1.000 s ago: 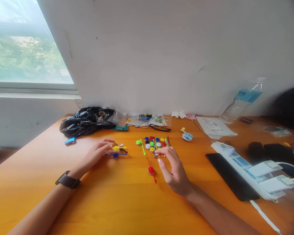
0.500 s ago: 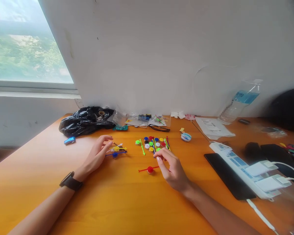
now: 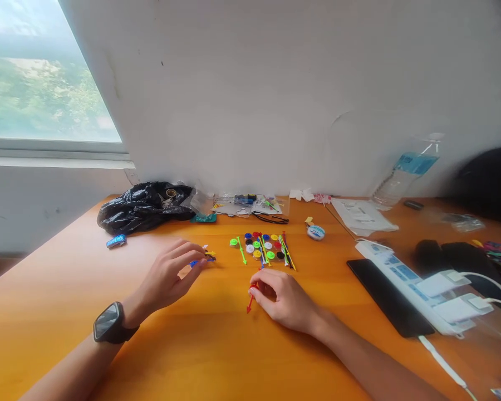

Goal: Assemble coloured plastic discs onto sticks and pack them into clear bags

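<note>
My right hand is closed in a pinch on a red arrow spinner; its arrow tip points down toward the front of the table, and the fingers cover much of the rest. On the left, my left hand hovers with fingers outstretched and thumb apart, partly covering a small group of spinners. Of these, a blue spinner and a yellow arrow show beside the fingertips. Beyond my right hand lie several coloured round bases and loose arrows. A green base sits beside a green arrow.
A black plastic bag lies at the back left, with a small blue packet before it. To the right are a round white container, a phone, a power strip with chargers and a plastic bottle.
My right hand has come down and nearer, taking hold of the red spinner and turning its arrow toward me. My left hand has shifted slightly right and nearer, covering more of the spinners.
</note>
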The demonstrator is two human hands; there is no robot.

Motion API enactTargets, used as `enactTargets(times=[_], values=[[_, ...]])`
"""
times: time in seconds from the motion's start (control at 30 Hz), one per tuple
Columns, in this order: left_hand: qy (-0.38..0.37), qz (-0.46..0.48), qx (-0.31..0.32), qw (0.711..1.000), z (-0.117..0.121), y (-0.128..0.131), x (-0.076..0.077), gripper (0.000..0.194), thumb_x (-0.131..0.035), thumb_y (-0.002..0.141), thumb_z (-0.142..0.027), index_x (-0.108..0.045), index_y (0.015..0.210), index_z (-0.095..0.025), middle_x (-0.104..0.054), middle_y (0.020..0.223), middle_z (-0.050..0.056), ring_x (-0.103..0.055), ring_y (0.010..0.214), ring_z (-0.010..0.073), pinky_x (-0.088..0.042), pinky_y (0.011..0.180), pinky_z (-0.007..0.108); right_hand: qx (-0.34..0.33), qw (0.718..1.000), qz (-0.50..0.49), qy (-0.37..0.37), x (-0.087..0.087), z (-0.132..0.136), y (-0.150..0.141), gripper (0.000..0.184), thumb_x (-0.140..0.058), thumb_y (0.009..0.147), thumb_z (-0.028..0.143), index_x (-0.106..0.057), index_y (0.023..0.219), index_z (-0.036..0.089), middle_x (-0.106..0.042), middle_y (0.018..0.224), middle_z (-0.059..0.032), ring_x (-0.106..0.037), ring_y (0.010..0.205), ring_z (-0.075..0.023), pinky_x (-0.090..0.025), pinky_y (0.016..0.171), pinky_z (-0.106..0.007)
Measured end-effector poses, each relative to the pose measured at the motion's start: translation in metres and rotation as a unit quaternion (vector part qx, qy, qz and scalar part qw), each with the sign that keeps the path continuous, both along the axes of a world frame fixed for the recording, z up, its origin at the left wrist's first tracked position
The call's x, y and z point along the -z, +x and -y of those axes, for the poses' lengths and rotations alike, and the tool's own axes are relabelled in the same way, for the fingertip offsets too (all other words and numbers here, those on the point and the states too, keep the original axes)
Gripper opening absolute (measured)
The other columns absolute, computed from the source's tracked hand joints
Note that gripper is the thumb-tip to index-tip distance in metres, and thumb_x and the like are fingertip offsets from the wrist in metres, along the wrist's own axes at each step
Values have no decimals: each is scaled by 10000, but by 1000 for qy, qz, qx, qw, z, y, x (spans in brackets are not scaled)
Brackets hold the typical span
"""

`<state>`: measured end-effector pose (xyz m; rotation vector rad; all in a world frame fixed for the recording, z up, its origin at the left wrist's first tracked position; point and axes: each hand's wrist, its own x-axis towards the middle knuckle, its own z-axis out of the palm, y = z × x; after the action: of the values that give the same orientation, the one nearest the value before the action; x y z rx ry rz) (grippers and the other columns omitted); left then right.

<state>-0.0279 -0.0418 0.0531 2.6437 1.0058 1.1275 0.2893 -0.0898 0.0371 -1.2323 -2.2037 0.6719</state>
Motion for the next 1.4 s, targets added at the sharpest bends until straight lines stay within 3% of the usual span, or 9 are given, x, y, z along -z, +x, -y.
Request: enactTargets(times=[0.1,0.2,0.33,0.5,0.57,0.9,1.03,1.23,1.4], values=[[-12,-11,34,999,9,9,-5,136,-630,1020,-175,-724,1098,-235,-761,1050,68,-684,991,229,-548,882,382,-20,999,-26,-7,-1,4,-4,146,-599,1004,240,-726,1069,211,-746,962,-52,-671,852,-195,-514,769,-301],[-18,-34,67,997,19,19,-9,121,-683,993,-228,-705,1112,-227,-766,1059,71,-690,989,242,-545,921,414,-60,994,-72,-51,-5,10,-7,335,-610,997,226,-699,1320,233,-770,1119,-64,-696,856,-182,-555,799,-296],[-45,-73,104,991,28,30,-10,152,-729,958,-318,-699,1078,-229,-759,1037,68,-687,940,248,-546,890,421,-151,979,-94,-96,-7,16,-9,647,-762,905,270,-584,1527,282,-712,1385,-87,-709,1152,-253,-560,1007,-364],[-43,-97,87,991,23,31,-1,60,-688,987,-293,-714,984,-239,-761,1049,54,-676,938,230,-541,859,403,-96,992,-79,-5,-1,12,-8,257,-649,977,218,-723,1223,227,-763,1141,-80,-697,1045,-236,-553,979,-391],[-33,-109,76,991,19,28,4,98,-683,1000,-294,-724,926,-244,-767,1045,44,-685,970,235,-539,904,421,-82,994,-56,48,1,7,-6,223,-616,988,184,-700,1192,219,-741,1123,-84,-664,1049,-242,-539,990,-415],[2,-118,27,993,4,9,10,67,-724,974,-282,-787,996,-275,-770,1219,54,-628,1232,318,-549,1004,508,-71,994,10,86,4,1,-2,304,-623,1011,214,-630,1314,238,-642,1352,-116,-535,1321,-286,-469,1159,-494],[-16,-124,0,992,-3,-1,9,200,-675,1003,-271,-772,1175,-302,-737,1279,67,-623,1242,300,-562,1009,487,-84,990,48,103,4,1,-2,336,-593,1037,252,-616,1371,231,-615,1434,-125,-478,1411,-292,-429,1222,-509],[-32,-127,-41,991,-9,-8,9,183,-642,1023,-340,-752,1143,-255,-690,1356,109,-628,1246,315,-568,1020,514,-78,986,116,91,4,2,0,498,-545,1075,367,-533,1540,189,-485,1641,-146,-333,1569,-319,-369,1286,-544],[1,-90,-17,996,-2,3,8,162,-640,1028,-281,-746,1145,-244,-723,1269,106,-640,1199,284,-573,993,472,-79,986,136,54,6,3,0,573,-496,1099,441,-467,1607,178,-393,1710,-153,-262,1613,-335,-357,1287,-578]])
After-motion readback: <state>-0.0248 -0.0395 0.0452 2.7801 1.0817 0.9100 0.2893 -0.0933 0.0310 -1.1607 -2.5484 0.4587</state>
